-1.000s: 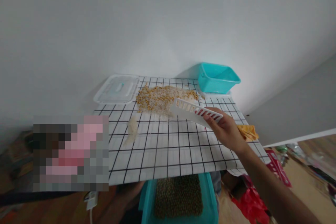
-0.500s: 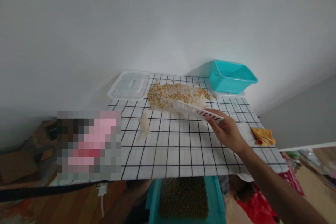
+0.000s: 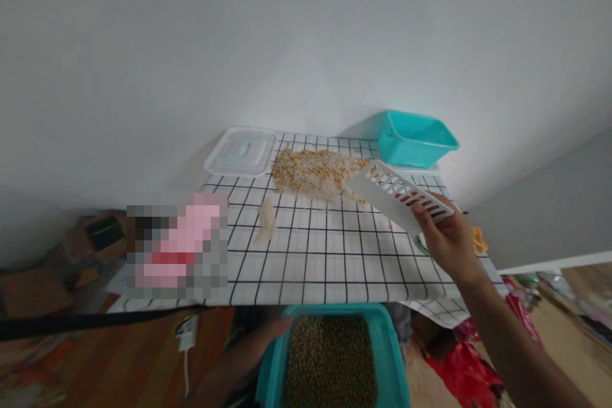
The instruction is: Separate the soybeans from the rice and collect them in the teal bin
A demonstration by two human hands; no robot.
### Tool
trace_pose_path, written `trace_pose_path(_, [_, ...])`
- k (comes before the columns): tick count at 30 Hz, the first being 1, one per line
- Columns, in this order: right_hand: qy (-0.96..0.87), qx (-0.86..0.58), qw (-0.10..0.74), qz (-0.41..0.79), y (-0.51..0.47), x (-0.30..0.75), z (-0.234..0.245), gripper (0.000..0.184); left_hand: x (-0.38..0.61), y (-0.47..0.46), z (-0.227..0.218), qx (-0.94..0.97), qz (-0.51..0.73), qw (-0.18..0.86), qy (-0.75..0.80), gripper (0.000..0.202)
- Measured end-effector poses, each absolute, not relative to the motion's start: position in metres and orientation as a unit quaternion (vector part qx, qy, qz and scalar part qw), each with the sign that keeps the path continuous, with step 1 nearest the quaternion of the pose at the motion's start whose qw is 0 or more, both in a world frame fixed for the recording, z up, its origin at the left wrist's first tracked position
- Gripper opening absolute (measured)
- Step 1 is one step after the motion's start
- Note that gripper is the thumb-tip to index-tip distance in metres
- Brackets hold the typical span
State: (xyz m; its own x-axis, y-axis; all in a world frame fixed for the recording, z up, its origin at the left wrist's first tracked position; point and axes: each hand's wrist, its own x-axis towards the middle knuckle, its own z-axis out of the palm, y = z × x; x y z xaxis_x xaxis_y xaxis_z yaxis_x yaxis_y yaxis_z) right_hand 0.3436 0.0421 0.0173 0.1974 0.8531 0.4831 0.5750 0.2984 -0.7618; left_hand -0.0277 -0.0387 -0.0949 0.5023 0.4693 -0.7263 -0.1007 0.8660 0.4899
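My right hand (image 3: 447,239) is closed on a white slotted tray (image 3: 399,194) and holds it tilted above the right side of the checked table (image 3: 325,261). Its far edge sits near a spread pile of yellow grains mixed with white rice (image 3: 315,173). A small heap of white rice (image 3: 266,223) lies apart to the left. Below the table's front edge, my left hand (image 3: 261,347) rests against the side of a teal bin of brownish beans (image 3: 329,360); its fingers are mostly hidden.
An empty teal tub (image 3: 415,139) stands at the table's back right, a clear plastic lid (image 3: 241,152) at the back left. An orange wrapper (image 3: 478,239) lies behind my right hand. Red bags and clutter lie on the floor at right. A blurred patch covers the left.
My right hand has lifted the slotted tray up and to the right, off the grain pile. The teal bin of beans now shows more fully below the table edge, with my left hand beside it.
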Motion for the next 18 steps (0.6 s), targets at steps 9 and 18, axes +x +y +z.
trace_pose_path(9, [-0.652, -0.581, 0.477, 0.102, 0.051, 0.364, 0.014, 0.033, -0.022, -0.033, -0.096, 0.192, 0.159, 0.827, 0.505, 0.07])
trace_pose_path(18, [-0.654, -0.596, 0.454, 0.107, 0.048, 0.365, 0.011, 0.034, -0.019, -0.029, -0.097, 0.186, 0.176, 0.826, 0.503, 0.07])
